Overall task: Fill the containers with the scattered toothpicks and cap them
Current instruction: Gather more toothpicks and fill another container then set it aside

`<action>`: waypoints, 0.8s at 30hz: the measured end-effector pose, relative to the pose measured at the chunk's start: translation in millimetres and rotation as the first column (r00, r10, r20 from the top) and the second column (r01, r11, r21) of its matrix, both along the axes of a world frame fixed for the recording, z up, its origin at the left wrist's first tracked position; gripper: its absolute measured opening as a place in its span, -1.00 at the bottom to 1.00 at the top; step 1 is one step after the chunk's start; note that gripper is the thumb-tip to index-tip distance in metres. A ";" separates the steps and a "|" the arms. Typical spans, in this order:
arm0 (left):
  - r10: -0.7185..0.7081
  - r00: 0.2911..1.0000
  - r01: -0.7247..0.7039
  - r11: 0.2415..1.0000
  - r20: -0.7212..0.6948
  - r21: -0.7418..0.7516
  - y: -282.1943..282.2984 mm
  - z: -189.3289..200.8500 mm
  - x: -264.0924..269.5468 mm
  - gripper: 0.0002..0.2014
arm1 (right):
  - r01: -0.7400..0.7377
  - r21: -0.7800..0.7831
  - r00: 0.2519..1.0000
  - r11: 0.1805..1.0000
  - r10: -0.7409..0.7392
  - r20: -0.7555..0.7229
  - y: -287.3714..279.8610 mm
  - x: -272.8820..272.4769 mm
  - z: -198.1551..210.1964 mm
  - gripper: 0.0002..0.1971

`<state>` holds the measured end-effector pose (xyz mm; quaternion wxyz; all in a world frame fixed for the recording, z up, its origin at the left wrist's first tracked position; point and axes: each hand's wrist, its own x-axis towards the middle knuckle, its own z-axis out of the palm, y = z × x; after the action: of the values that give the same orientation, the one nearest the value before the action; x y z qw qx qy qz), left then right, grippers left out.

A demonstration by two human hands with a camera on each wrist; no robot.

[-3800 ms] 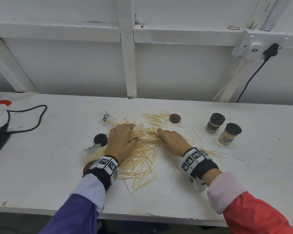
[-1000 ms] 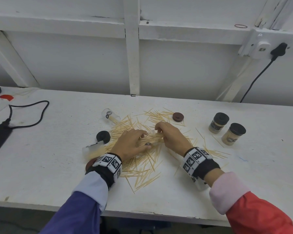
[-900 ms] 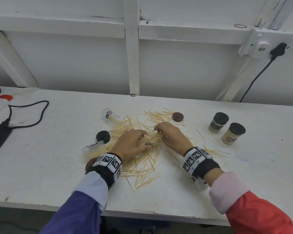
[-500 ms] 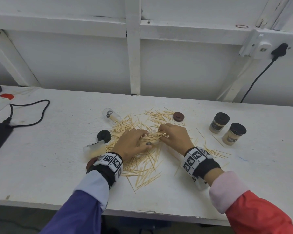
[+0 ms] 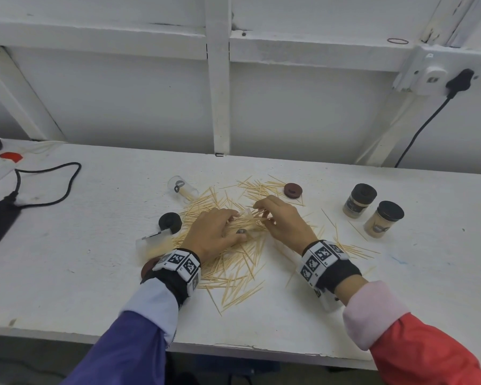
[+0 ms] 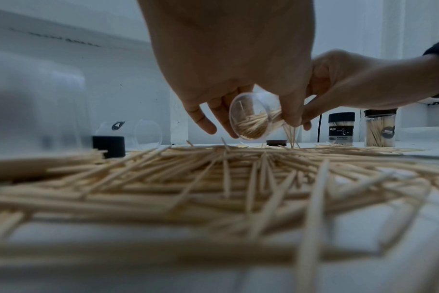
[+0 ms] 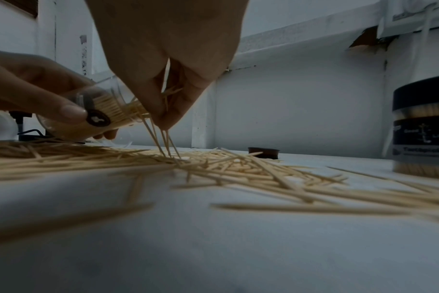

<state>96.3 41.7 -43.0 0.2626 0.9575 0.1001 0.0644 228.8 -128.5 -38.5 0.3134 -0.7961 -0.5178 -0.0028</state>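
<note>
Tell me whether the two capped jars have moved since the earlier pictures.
No. The two capped jars stand where they did, right of the brown lid, which also keeps its place; slight shifts are camera motion.

Pale tan toothpicks [image 5: 233, 262] lie over the white table [image 5: 95, 273]. Two jars [image 5: 359, 201] with tan fill wear black caps, each with a dark label. A loose brown cap [image 5: 292, 189] and a black cap [image 5: 170, 221] sit among clear containers [image 5: 182, 188]. The wristbands [image 5: 181, 264] are black-and-white checkered; sleeves are purple [image 5: 128, 348] and red [image 5: 428, 354].

White bench [image 5: 67, 273] against white framed wall [image 5: 303, 112] with socket [image 5: 435, 75].
</note>
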 end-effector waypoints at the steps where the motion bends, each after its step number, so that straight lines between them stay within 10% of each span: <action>1: 0.004 1.000 -0.004 1.000 0.003 0.001 -0.1 0.3 -0.2 -0.40 | -0.009 0.025 1.000 1.000 0.009 0.005 0.0 -0.3 0.1 -0.66; 24: 0.017 1.000 -0.016 0.998 0.016 -0.066 -1.9 2.5 -1.0 -0.14 | -0.059 0.166 0.994 0.984 0.042 0.103 0.2 4.6 -0.9 -0.79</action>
<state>95.3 39.8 -40.5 0.2945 0.9469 0.1080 0.0710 233.4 -128.2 -39.4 0.3535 -0.7522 -0.5506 -0.0783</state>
